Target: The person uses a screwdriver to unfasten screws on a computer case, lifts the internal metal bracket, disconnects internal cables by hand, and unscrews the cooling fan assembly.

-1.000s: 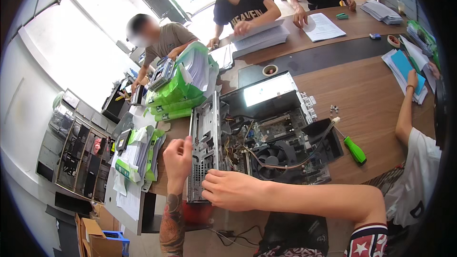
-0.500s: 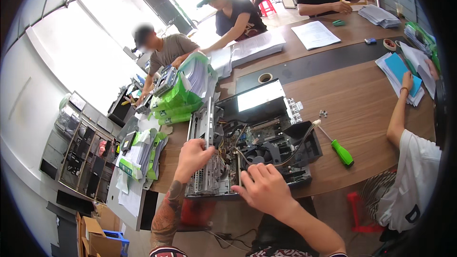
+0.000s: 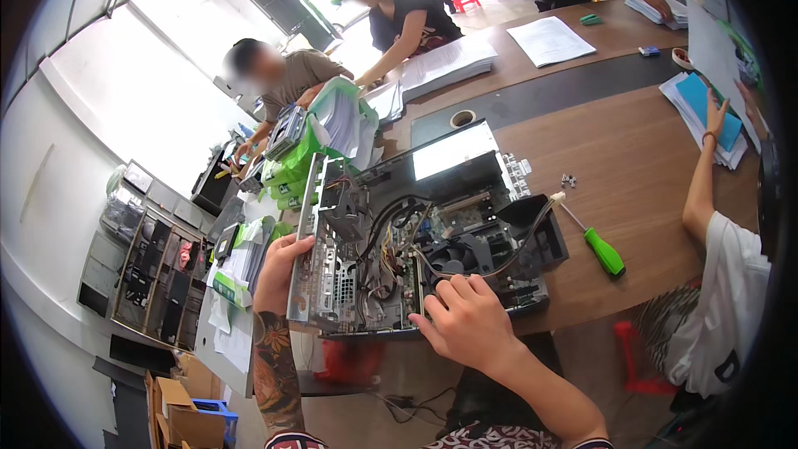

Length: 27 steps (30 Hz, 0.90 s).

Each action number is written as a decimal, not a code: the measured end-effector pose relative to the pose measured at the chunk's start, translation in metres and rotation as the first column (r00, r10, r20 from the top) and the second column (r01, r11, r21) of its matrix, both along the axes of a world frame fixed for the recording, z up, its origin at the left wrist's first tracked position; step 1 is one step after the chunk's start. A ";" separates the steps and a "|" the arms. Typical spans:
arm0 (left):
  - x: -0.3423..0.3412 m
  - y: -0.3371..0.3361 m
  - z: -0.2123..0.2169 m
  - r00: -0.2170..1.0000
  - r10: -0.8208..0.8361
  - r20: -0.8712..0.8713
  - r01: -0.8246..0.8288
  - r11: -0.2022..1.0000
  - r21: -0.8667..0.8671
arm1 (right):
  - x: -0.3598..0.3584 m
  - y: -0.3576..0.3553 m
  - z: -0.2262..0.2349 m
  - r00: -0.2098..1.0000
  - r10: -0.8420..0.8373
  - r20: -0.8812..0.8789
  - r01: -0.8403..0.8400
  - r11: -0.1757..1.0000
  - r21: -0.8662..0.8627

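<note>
An opened desktop computer case (image 3: 544, 237) lies on the table in front of me, its board, cables and black fan (image 3: 453, 262) exposed. My left hand (image 3: 281, 273) is closed on the outer side of the metal front frame (image 3: 306, 224) at the case's left end. That frame leans outward, with a drive cage (image 3: 345, 209) beside it. My right hand (image 3: 470, 324) rests at the near side of the case, just below the fan, its fingers bent over the edge; the fingertips are partly hidden. A loose cable (image 3: 532, 241) with a white plug arches over the fan.
Right of the case lie a green-handled screwdriver (image 3: 605, 254) and several small screws (image 3: 568, 181). Paper stacks in green wrapping (image 3: 287, 170) crowd the left side. A person in white (image 3: 723, 299) handles papers at right; others work across the table (image 3: 657, 137).
My left hand has moved left and slightly down, and the front frame has swung outward with it, uncovering the drive cage and cables. My right hand has stayed nearly in place.
</note>
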<state>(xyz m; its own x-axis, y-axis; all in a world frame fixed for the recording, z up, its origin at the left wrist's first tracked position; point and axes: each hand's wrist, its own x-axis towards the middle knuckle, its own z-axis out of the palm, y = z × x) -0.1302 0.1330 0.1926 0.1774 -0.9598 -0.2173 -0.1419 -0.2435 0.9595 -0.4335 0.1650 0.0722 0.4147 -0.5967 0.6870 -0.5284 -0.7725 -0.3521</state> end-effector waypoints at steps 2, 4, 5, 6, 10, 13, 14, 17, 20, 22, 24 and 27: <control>0.012 -0.002 -0.017 0.995 0.018 0.103 -0.013 0.998 -0.056 | 0.005 0.002 0.002 1.000 0.001 -0.002 -0.001 1.000 0.010; -0.009 -0.003 -0.023 0.978 0.030 0.205 -0.012 0.996 -0.085 | 0.007 0.002 0.000 1.000 -0.005 -0.017 0.006 0.999 0.031; -0.013 -0.003 -0.023 0.975 0.023 0.220 -0.001 0.995 -0.101 | 0.008 0.002 0.002 0.999 -0.048 -0.019 0.048 0.998 0.028; -0.013 -0.002 -0.023 0.972 0.018 0.235 0.010 0.993 -0.116 | 0.009 0.001 0.003 0.996 -0.089 -0.022 0.089 0.996 0.026; 0.009 0.002 -0.014 0.997 0.070 -0.034 -0.071 0.996 -0.048 | 0.005 0.002 0.002 0.992 -0.129 0.011 0.127 0.989 0.071; 0.024 0.005 -0.016 0.990 0.049 -0.135 -0.055 0.998 -0.040 | 0.007 0.000 0.003 0.995 -0.102 -0.012 0.103 0.992 0.073; 0.025 0.002 -0.017 0.987 0.062 -0.145 -0.068 0.997 -0.038 | 0.008 0.000 0.003 0.996 -0.090 -0.021 0.092 0.993 0.071; 0.019 0.010 -0.007 0.984 0.093 -0.151 -0.103 0.993 -0.060 | 0.013 0.003 0.009 0.998 -0.068 0.004 0.068 0.993 0.095; 0.012 -0.003 -0.018 0.995 0.058 0.077 -0.052 0.995 -0.082 | 0.012 -0.001 0.005 0.996 -0.089 -0.023 0.091 0.990 0.108; 0.025 -0.003 -0.015 0.999 0.011 -0.033 -0.012 0.999 -0.046 | 0.010 -0.001 0.005 0.991 -0.129 -0.039 0.132 0.986 0.098; 0.025 0.006 -0.006 0.977 -0.031 -0.210 0.019 0.998 -0.059 | 0.009 0.001 0.006 0.992 -0.119 -0.043 0.123 0.985 0.121; 0.035 0.007 -0.013 0.981 -0.006 -0.194 -0.003 0.999 -0.047 | 0.010 0.002 0.005 0.996 -0.090 -0.023 0.092 0.988 0.120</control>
